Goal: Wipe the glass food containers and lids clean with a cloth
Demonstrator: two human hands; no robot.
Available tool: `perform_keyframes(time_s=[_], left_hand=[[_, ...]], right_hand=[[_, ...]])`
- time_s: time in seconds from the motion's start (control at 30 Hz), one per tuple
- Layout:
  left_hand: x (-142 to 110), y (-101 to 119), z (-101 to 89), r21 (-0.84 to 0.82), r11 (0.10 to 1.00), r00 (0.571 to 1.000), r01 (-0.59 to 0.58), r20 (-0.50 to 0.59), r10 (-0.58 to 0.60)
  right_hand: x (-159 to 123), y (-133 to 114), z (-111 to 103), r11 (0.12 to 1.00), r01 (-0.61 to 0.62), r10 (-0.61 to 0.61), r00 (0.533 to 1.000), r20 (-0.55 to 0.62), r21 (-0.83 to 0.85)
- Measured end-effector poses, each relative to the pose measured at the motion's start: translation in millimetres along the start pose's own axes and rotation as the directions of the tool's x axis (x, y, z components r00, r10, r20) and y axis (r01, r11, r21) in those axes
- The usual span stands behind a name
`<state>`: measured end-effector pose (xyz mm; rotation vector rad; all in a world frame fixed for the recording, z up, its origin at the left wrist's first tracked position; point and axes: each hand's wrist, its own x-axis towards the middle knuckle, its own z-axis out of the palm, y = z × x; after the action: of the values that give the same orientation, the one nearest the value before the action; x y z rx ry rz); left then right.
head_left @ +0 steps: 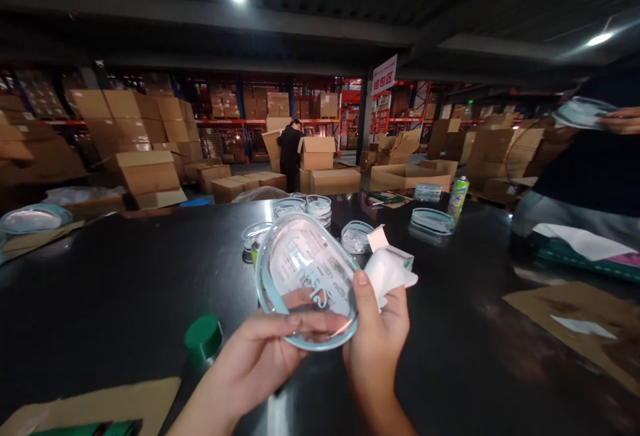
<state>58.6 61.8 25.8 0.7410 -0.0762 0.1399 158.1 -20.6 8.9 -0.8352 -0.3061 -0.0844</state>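
Observation:
A clear oval container lid (303, 253) with a pale blue rim is tilted up in front of me. Pale blue lettering and a printed paper label show through it. My left hand (263, 359) grips its lower edge, with fingers behind the clear part. On the right edge, my right hand (375, 336) presses its thumb against the rim and also holds a crumpled white tissue (393, 273). Just beyond the lid are stacked clear lids (319, 207) and another clear round piece (356, 236). A small open carton (400, 256) is partly hidden by the tissue.
A green-capped bottle (204, 339) stands left of my left arm on the black table (125, 289). Farther back are a spray can (457, 199) and more lids (433, 221). Cardboard (575, 323) lies right. A co-worker's hand (623, 121) holds a clear piece. Boxes fill the background.

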Motion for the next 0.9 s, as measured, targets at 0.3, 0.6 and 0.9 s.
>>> perform_keyframes(time_s=[0.3, 0.6, 0.9], left_hand=[[4, -7, 1.3, -0.008, 0.999, 0.998, -0.040, -0.055, 0.039], [1, -9, 3.0, 0.169, 0.981, 0.986, -0.095, -0.120, 0.116], [-6, 10, -5.7, 0.711, 0.701, 0.939, -0.062, -0.196, 0.282]], right_hand=[[8, 10, -9, 0.999, -0.046, 0.046, 0.998, -0.035, 0.005], [13, 6, -12, 0.992, -0.055, 0.067, 0.992, -0.103, 0.115], [38, -17, -30, 0.967, -0.085, 0.145, 0.959, -0.244, 0.239]])
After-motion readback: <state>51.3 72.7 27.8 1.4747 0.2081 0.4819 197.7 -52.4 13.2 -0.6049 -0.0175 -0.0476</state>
